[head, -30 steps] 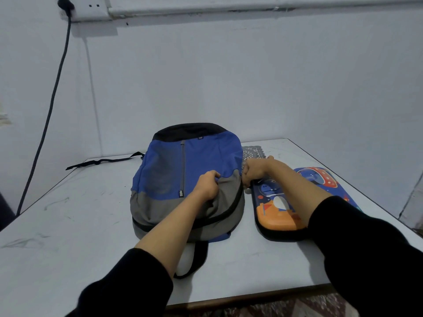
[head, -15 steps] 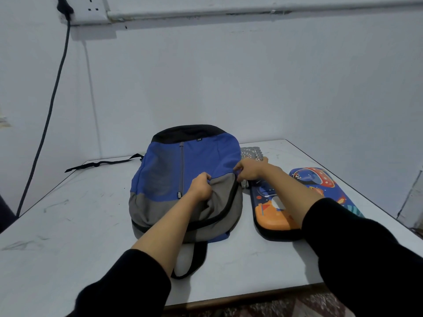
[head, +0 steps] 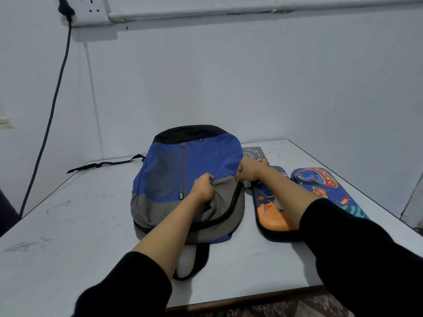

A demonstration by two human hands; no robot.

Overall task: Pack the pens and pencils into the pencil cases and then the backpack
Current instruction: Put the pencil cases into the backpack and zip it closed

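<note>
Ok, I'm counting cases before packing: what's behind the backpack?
A grey patterned pouch peeks out behind it, partly covered by the backpack and the right hand; a black strap trails out the other side. Anything else there is hidden.

Blue-grey backpack (head: 194, 161) flat beside pencil cases (head: 320, 184)

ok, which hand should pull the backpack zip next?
Right, probably. The right hand pinches at the far end of the black zip on the right edge of the backpack, though the pull itself is hidden. The left hand grips the grey front panel, better placed to brace the fabric.
</note>
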